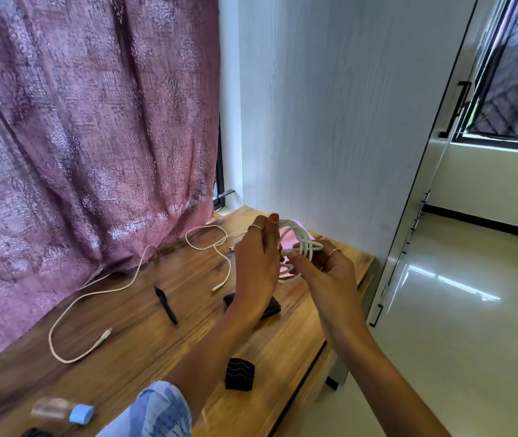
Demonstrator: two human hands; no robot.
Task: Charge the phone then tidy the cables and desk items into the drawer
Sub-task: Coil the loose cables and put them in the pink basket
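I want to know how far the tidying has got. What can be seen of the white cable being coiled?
The coiled white cable is thick and smooth, gathered into several loose loops held up above the wooden desk. The left hand grips one side, the right hand pinches the other. Its ends are hidden.

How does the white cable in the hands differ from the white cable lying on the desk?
The held cable is gathered into loops; the loose cable lies strung out in one long curve. The held cable is gripped by the left hand and right hand above the desk; the loose cable rests on it, untouched, one plug end free. The held cable looks thicker. Both are white.
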